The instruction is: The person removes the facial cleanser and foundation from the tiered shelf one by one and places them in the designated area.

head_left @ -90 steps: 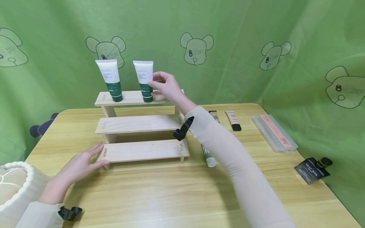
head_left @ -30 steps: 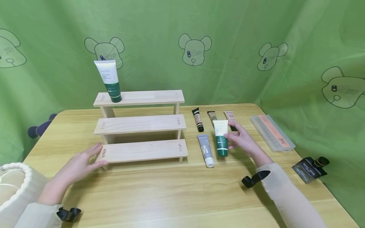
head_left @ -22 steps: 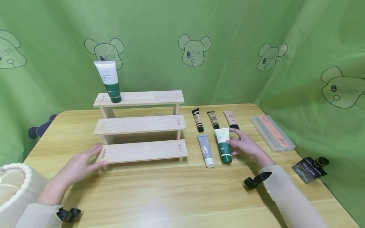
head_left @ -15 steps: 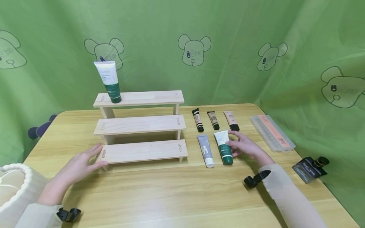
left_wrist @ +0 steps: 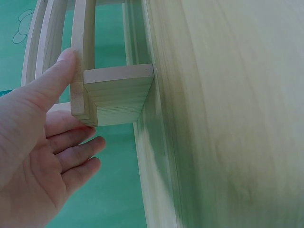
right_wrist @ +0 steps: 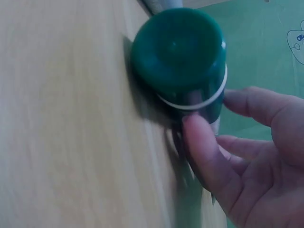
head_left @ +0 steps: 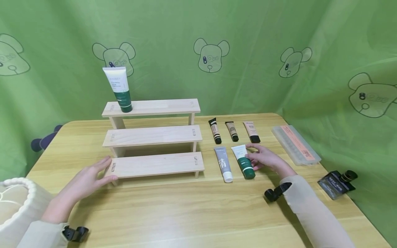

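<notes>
My right hand (head_left: 263, 158) pinches a white-and-green squeeze tube (head_left: 240, 156) from its right side, thumb and fingers about its body. The tube lies low at the tabletop, cap toward me, just right of a grey squeeze tube (head_left: 223, 163). In the right wrist view its round green cap (right_wrist: 178, 50) faces the camera. At the left, my left hand (head_left: 88, 179) holds the end of the lowest step of a three-tier wooden display stand (head_left: 155, 164); in the left wrist view the thumb (left_wrist: 61, 73) lies along the board's end. A matching white-and-green tube (head_left: 119, 89) stands on the top step.
Behind the tube in my right hand lie three small tubes: one striped (head_left: 215, 131), one tan (head_left: 232, 131) and one pink (head_left: 251, 131). Farther right are a clear flat case (head_left: 296, 144) and a dark package (head_left: 336, 184). A white padded basket (head_left: 24, 203) stands front left.
My right hand has brought the second white-and-green tube from the top step down to the table's right side and tipped it from upright to lying. The left hand has stayed put.
</notes>
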`<state>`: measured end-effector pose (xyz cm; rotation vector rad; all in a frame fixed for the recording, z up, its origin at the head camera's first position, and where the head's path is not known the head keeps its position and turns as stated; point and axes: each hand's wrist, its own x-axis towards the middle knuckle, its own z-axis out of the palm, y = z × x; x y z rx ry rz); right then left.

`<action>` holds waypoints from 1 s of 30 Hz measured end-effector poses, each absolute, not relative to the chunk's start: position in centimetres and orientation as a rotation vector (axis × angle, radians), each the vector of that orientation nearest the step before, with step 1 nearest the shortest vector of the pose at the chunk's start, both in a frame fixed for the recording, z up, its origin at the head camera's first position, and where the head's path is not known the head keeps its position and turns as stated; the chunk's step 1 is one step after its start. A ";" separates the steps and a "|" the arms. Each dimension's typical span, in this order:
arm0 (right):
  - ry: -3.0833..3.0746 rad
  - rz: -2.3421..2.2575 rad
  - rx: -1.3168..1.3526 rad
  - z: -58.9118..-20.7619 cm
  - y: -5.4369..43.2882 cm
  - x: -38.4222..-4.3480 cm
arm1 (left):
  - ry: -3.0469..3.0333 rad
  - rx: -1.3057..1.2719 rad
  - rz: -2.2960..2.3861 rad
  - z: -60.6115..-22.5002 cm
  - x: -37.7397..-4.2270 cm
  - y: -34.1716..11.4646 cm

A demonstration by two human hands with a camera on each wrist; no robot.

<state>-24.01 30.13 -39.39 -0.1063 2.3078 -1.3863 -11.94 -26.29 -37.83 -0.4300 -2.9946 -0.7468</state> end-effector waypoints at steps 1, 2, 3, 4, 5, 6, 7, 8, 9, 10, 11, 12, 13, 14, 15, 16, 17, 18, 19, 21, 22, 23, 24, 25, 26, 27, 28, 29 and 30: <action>2.315 -1.375 -0.110 -39.3 30.1 -24.0 | -2.994 -0.431 -0.746 -37.8 -11.9 -26.3; 2.321 -1.363 -0.114 -39.2 30.1 -23.9 | -2.992 -0.433 -0.743 -37.8 -11.9 -26.3; 2.325 -1.352 -0.113 -39.2 30.1 -23.9 | -2.993 -0.435 -0.743 -37.8 -11.9 -26.3; 2.328 -1.340 -0.113 -39.1 30.1 -23.9 | -2.991 -0.436 -0.740 -37.8 -11.9 -26.4; 2.328 -1.332 -0.109 -39.1 30.2 -23.9 | -2.991 -0.435 -0.740 -37.8 -11.9 -26.4; 2.327 -1.325 -0.107 -39.1 30.2 -23.9 | -2.990 -0.435 -0.740 -37.8 -11.9 -26.4; 2.323 -1.322 -0.108 -39.1 30.2 -23.9 | -2.990 -0.434 -0.740 -37.8 -11.9 -26.4; 2.321 -1.320 -0.107 -39.1 30.2 -23.9 | -2.991 -0.433 -0.739 -37.8 -11.9 -26.4; 2.319 -1.320 -0.106 -39.0 30.2 -23.9 | -2.991 -0.431 -0.740 -37.8 -11.9 -26.4; 2.318 -1.319 -0.105 -39.0 30.2 -23.9 | -2.992 -0.428 -0.740 -37.8 -11.9 -26.4; 2.317 -1.320 -0.104 -39.0 30.2 -23.9 | -2.993 -0.426 -0.740 -37.8 -11.9 -26.4; 2.316 -1.320 -0.104 -38.9 30.2 -23.9 | -2.993 -0.425 -0.739 -37.8 -11.9 -26.4; 2.316 -1.319 -0.105 -38.9 30.2 -23.9 | -2.993 -0.425 -0.737 -37.8 -11.9 -26.4; 2.316 -1.318 -0.105 -38.8 30.1 -23.9 | -2.992 -0.426 -0.734 -37.8 -12.0 -26.4; 2.316 -1.318 -0.104 -38.8 30.1 -23.9 | -2.991 -0.427 -0.733 -37.8 -12.0 -26.4; 2.316 -1.315 -0.104 -38.8 30.1 -23.9 | -2.989 -0.429 -0.731 -37.8 -12.0 -26.4; 2.316 -1.314 -0.104 -38.8 30.1 -23.9 | -2.987 -0.432 -0.728 -37.8 -12.0 -26.4; 2.314 -1.312 -0.107 -38.8 30.2 -23.9 | -2.985 -0.432 -0.727 -37.8 -12.0 -26.4; 2.314 -1.308 -0.109 -38.7 30.2 -23.9 | -2.984 -0.433 -0.725 -37.8 -12.0 -26.4; 2.318 -1.310 -0.108 -38.5 30.2 -24.0 | -2.983 -0.435 -0.726 -37.9 -12.0 -26.4; 2.324 -1.310 -0.115 -38.3 30.3 -24.0 | -2.983 -0.435 -0.726 -37.9 -12.0 -26.4; 2.336 -1.309 -0.122 -38.0 30.3 -24.0 | -2.986 -0.435 -0.727 -37.9 -12.0 -26.4; 2.349 -1.307 -0.130 -37.7 30.4 -24.1 | -2.987 -0.434 -0.728 -37.9 -12.0 -26.4; 2.364 -1.312 -0.136 -37.3 30.4 -24.2 | -2.988 -0.435 -0.727 -37.9 -12.0 -26.4; 2.377 -1.315 -0.147 -36.9 30.4 -24.3 | -2.989 -0.437 -0.728 -37.9 -12.0 -26.4; 2.392 -1.314 -0.162 -36.5 30.4 -24.5 | -2.988 -0.439 -0.728 -37.9 -12.0 -26.4; 2.400 -1.318 -0.183 -36.0 30.4 -24.6 | -2.989 -0.439 -0.726 -37.9 -12.0 -26.4; 2.408 -1.325 -0.197 -35.6 30.3 -24.8 | -2.989 -0.440 -0.727 -37.9 -12.0 -26.4; 2.410 -1.336 -0.214 -35.1 30.1 -25.0 | -2.987 -0.440 -0.725 -37.9 -12.0 -26.4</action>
